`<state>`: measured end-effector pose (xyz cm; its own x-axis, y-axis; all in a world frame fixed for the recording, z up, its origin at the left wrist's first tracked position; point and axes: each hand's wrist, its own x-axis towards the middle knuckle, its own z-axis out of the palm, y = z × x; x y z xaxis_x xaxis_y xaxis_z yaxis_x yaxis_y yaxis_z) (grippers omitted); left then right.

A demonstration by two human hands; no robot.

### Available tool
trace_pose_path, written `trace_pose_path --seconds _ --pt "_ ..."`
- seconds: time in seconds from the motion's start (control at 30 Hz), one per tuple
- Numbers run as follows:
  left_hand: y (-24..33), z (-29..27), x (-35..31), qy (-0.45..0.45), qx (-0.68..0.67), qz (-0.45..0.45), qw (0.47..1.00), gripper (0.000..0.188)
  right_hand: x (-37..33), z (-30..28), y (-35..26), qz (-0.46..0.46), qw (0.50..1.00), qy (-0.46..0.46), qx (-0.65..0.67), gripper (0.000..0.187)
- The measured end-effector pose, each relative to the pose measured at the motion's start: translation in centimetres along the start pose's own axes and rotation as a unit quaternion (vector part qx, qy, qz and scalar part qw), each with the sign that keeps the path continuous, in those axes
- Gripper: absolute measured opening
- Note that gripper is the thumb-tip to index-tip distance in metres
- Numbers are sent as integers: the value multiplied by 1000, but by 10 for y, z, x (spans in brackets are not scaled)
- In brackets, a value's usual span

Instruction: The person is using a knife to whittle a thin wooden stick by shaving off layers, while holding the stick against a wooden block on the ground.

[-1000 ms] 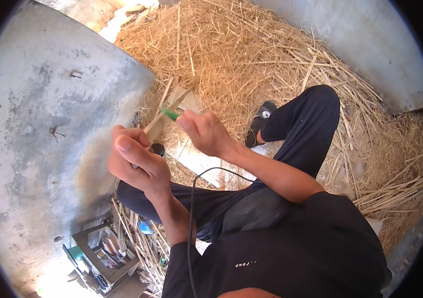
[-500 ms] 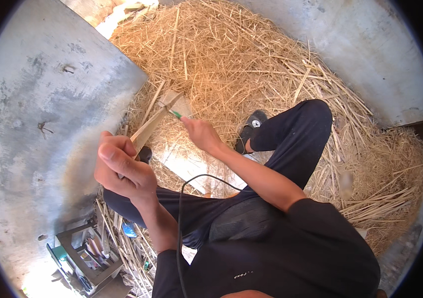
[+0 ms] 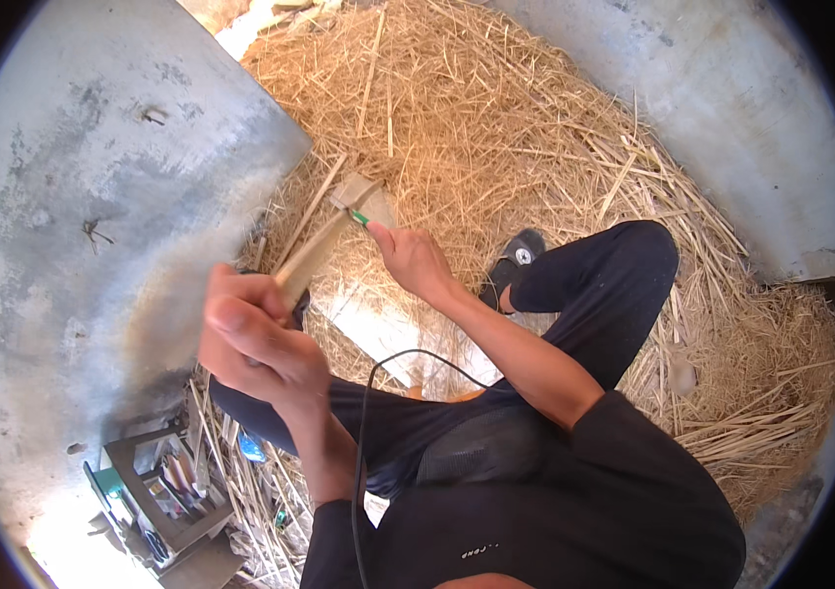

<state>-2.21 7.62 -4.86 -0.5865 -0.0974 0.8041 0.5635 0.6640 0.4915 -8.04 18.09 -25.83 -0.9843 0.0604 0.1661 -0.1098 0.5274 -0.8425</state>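
My left hand (image 3: 265,339), slightly blurred, is closed around the near end of a long, flat, pale strip of bamboo or wood (image 3: 313,251). The strip slants away to the upper right. My right hand (image 3: 416,261) grips a small green-handled tool (image 3: 360,217), probably a knife, with the thumb along its handle. Its metal part lies across the strip close to the far end. How sharp or long the blade is cannot be made out. Below the strip, a pale board (image 3: 364,319) lies on the ground between my legs.
A large heap of straw-like shavings (image 3: 457,108) spreads ahead, with longer strips (image 3: 746,432) at right. Grey walls stand at left (image 3: 113,196) and right (image 3: 731,108). A small wooden crate (image 3: 167,501) with odds and ends sits lower left. A black cable (image 3: 368,393) hangs before me.
The whole view has shifted a little to the right. The strip's far end has turned and shows more of its broad face. Both hands keep their holds; the tool stays near that end.
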Motion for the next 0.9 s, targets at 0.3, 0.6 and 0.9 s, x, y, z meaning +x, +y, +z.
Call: trace_pose_path --seconds 0.3,0.6,0.9 --pt "-1 -3 -4 2 -35 -17 999 46 -19 -27 -41 -54 996 -68 -33 44" --pt "-1 -4 -4 -5 -14 -18 1000 46 -22 -26 28 97 994 -37 -15 40" --pt "1 -2 0 0 12 -9 1000 48 -9 2 -8 -3 998 -41 43 47"
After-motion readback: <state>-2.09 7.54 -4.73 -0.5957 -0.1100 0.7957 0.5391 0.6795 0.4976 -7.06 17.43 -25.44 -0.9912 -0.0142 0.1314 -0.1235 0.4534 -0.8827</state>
